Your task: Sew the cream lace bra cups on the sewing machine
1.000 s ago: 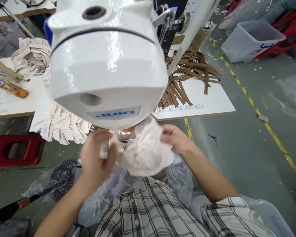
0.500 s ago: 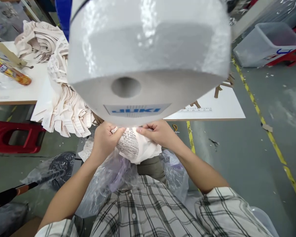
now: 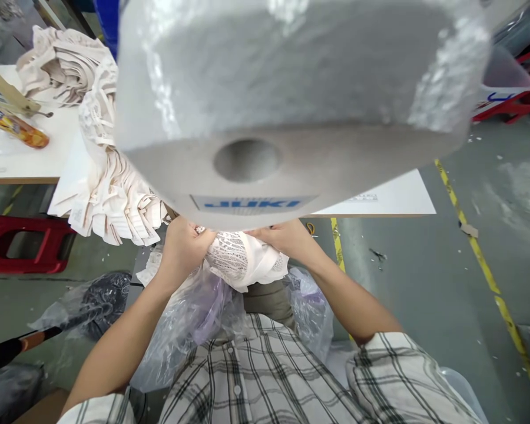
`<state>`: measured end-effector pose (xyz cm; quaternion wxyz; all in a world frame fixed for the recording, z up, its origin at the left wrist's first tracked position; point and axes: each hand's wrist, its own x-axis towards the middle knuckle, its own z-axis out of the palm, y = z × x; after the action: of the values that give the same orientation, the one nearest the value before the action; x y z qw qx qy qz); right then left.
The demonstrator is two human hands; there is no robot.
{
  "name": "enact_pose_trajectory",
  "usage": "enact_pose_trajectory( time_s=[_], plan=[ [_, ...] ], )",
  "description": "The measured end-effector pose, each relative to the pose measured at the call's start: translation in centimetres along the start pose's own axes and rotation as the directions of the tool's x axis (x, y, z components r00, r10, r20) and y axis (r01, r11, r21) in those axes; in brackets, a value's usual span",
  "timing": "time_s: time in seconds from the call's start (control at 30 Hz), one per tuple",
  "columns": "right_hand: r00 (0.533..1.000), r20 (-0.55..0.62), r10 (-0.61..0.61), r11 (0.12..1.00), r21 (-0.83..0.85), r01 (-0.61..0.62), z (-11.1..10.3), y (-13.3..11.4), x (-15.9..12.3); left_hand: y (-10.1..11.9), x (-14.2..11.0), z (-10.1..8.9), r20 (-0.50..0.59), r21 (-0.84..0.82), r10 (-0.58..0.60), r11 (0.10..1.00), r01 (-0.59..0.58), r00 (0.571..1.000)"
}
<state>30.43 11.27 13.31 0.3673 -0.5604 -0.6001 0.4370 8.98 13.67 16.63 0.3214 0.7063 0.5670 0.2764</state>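
I've L hand (image 3: pixel 184 250) & R hand (image 3: pixel 289 240) gripping lace cloth (image 3: pixel 229 259) by machine (image 3: pixel 265 88), prob. midway; cloth pile (image 3: pixel 115 203) left of machine, can't tell if sewn

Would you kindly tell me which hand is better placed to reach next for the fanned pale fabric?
Probably the left hand: though both hold the lace piece, it is nearer the fanned pale fabric than the right hand.

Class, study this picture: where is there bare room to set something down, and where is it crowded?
Bare room shows on the right tabletop, between the machine head and the front edge; and on the left tabletop, between the orange container and pale fabric pile. Crowded: below the machine head, where left hand and right hand hold lace fabric.
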Motion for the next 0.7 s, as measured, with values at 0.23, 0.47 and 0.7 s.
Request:
enact_pose_trajectory(
  time_s=[0.23, 0.47, 0.7],
  plan=[
    [1.000, 0.011, 0.018, 0.999, 0.046, -0.019, -0.3, 1.7, -1.2, -3.7, -1.3, 0.6, -0.143, -0.139, -0.001, 0.990, -0.019, 0.990],
    [0.999, -0.040, 0.013, 0.996, 0.093, -0.009, -0.5, 4.1, -2.8, -9.9, -7.7, 6.5, -0.098, 0.022, 0.194, 0.981, -0.193, 0.976],
    [0.996, -0.071, 0.060, 0.993, 0.106, -0.053, -0.5, 5.1, -4.5, -10.4, -10.7, 12.7, 0.000, 0.016, 0.252, 0.968, -0.252, 0.968]
  ],
)
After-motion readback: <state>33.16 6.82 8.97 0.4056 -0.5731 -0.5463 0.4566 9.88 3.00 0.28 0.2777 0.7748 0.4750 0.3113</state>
